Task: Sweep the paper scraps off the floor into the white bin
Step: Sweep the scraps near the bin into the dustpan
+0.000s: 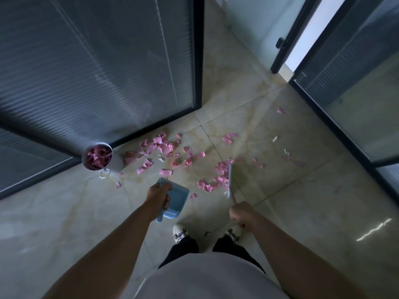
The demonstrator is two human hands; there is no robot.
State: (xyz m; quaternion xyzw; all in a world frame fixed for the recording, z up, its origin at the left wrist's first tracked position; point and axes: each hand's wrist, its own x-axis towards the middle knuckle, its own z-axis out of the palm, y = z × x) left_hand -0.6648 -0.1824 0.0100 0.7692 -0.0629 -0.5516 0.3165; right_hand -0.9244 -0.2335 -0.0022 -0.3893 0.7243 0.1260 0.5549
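Note:
Several pink paper scraps (164,147) lie scattered over the pale tiled floor, with another cluster (212,182) by the brush. The white bin (98,157) stands at the left against the glass partition and holds pink scraps. My left hand (158,196) grips a light blue dustpan (176,198), held just above the floor near the scraps. My right hand (243,214) is closed on the handle of a small light blue brush (230,182), whose head touches the right side of the scrap cluster.
A ribbed glass partition with a black frame (198,61) fills the left. Another glass wall and an open door (345,104) stand at the right. A few stray scraps (280,110) lie farther out. My white shoes (180,231) are below the hands.

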